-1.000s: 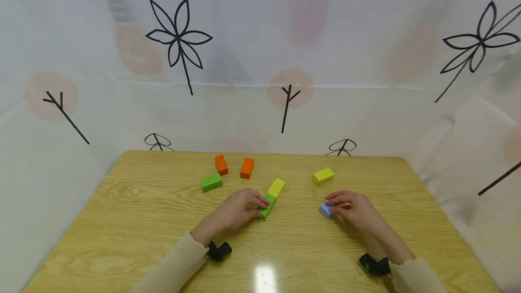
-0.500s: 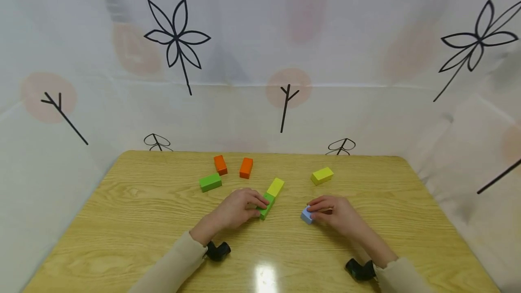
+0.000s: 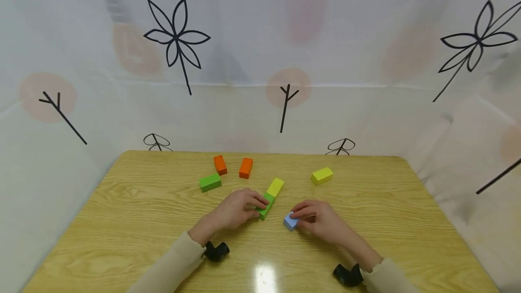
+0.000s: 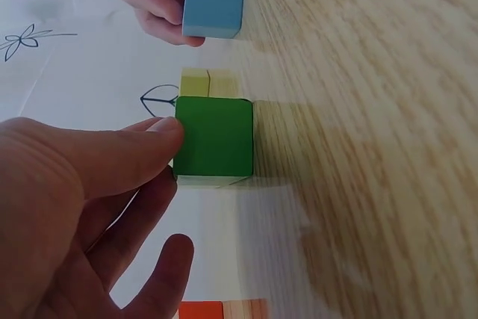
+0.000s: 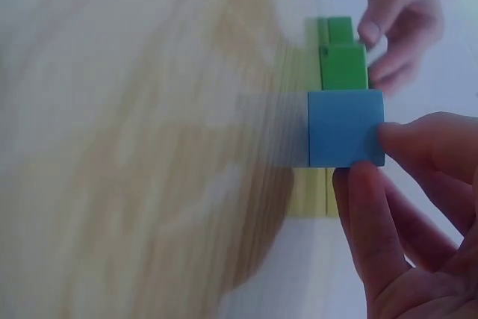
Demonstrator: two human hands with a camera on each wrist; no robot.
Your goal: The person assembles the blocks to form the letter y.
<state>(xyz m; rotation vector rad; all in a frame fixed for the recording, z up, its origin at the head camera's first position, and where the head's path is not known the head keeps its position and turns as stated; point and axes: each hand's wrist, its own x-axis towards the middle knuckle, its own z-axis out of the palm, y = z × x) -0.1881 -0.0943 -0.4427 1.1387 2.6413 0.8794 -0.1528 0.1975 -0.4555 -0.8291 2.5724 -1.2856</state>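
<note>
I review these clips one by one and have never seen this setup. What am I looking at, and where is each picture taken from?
No machine here: a person works with two bare hands. The wide picture comes from a camera on the head, looking down at a wooden table. The two close-ups come from the black cameras strapped to each wrist.

The left hand touches a green block that lies end to end with a yellow block. The right hand pinches a blue block just beside the green one, not touching it.

Farther back lie two orange blocks, another green block and another yellow block, all untouched.
</note>
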